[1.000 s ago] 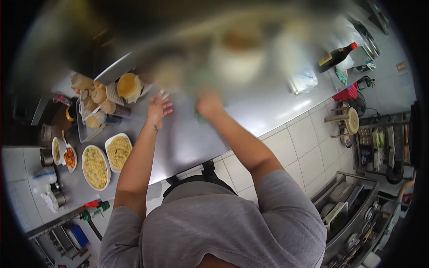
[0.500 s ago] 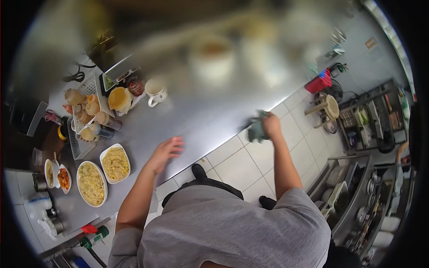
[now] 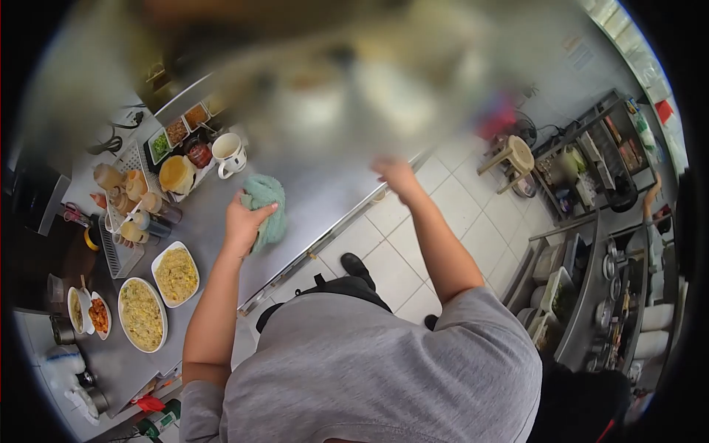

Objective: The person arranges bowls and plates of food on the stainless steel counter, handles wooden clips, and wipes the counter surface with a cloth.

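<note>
My left hand point(image 3: 244, 221) grips a bunched green cloth point(image 3: 267, 207) over the steel counter point(image 3: 310, 177), thumb on top of it. Just beyond the cloth stands a white mug point(image 3: 229, 153). Near the counter's front edge is my right hand point(image 3: 396, 177), without the cloth; its fingers are blurred and partly lost in the haze, so their pose is unclear. Left of my left forearm sit a square dish of yellow food point(image 3: 176, 275) and an oval dish of similar food point(image 3: 142, 314).
Sauce bottles point(image 3: 127, 196) stand around a white basket at the left, near a yellow-topped tub point(image 3: 177, 175). A small plate of red food point(image 3: 99, 315) lies farther left. A stool point(image 3: 517, 155) and shelves are at the right. Blurred shapes cover the top.
The green cloth has passed from my right hand to my left. My right hand has moved left and away from my body. The view has shifted, showing more small food trays beyond the mug.
</note>
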The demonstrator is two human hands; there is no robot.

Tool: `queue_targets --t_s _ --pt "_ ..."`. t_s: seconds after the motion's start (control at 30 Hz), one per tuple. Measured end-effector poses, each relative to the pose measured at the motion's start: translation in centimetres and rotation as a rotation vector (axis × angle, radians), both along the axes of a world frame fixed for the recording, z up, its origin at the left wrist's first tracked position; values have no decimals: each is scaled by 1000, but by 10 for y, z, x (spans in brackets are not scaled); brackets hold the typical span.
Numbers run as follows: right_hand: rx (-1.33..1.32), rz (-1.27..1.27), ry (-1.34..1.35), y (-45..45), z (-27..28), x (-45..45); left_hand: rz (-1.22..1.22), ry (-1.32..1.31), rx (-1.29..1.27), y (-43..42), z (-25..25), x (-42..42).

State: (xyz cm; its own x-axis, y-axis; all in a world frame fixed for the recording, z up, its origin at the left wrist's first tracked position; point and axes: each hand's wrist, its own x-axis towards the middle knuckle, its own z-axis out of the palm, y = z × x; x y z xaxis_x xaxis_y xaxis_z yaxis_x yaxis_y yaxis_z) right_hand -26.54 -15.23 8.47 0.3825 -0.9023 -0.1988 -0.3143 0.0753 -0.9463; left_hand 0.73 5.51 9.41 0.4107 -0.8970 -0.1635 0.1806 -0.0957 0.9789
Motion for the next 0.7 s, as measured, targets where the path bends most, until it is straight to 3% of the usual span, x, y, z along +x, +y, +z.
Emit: queue_targets --t_s 0.07,0.13,0.17,0.23,0.27,0.33,0.37,0.4,0.47,0.5,0.57,0.63,0.7 --pt "-271 -54 242 -62 -16 -10 25 -730 377 -20 23 -4" --pt "-492 -24 509 -133 -37 -12 131 -879 317 -38 -14 -6" --pt "-505 -19 493 -159 -42 -8 215 -1023 259 -49 -27 -9" --pt "-697 -15 783 -209 -48 -4 211 -922 234 -79 -24 -29" --pt "-699 -8 772 -234 -54 -4 191 -809 217 -95 -20 -44" --pt "-730 201 1065 -285 -72 -8 160 -847 224 -123 -7 -73" --pt "-779 26 993 -308 -85 -8 129 -804 209 -137 1 -85" --pt "-774 40 985 -338 -91 -17 96 -759 198 -149 5 -92" --pt "-866 -330 481 -355 -47 -38 108 -736 228 -166 1 -99" --pt "-848 -312 491 -349 -30 -48 112 -717 239 -172 -2 -106" --pt "-1068 -409 233 -333 -3 -64 60 -632 288 -191 -6 -122" --pt "-740 -238 160 -305 -21 -59 8 -557 329 -212 -14 -137" --pt "-529 60 154 -268 -40 -48 -66 -255 245 -238 -32 -151"
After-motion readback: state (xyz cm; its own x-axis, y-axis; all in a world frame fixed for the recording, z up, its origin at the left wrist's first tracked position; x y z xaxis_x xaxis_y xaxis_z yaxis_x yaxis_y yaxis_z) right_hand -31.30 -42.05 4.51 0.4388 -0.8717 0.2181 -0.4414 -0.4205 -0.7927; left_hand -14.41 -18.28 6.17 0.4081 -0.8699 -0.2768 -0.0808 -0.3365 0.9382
